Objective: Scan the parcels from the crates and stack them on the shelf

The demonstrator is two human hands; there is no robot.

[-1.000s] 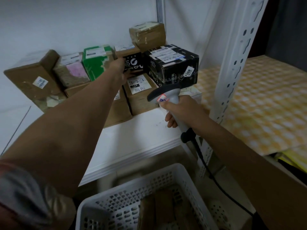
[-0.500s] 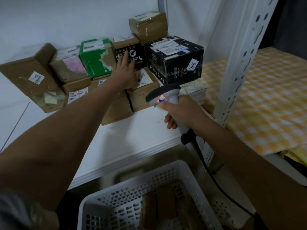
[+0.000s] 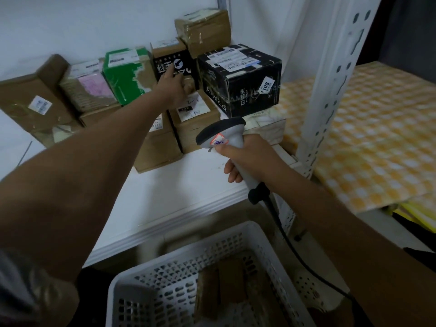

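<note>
While your left hand (image 3: 173, 87) reaches over shelf (image 3: 188, 185), fingers spread, grip released, fingertips at black-printed parcel (image 3: 174, 60) in back row; contact not clear. Your right hand (image 3: 250, 159) clenched on scanner (image 3: 226, 138) handle, head aimed left, just in front of brown labelled parcel (image 3: 193, 119). Big black box (image 3: 240, 79) right of left hand, apart. White crate (image 3: 212, 279) below shelf edge, brown parcels inside, blurred.

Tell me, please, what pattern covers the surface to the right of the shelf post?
A yellow-and-white checked pattern covers that surface, clearest in the head view.
</note>
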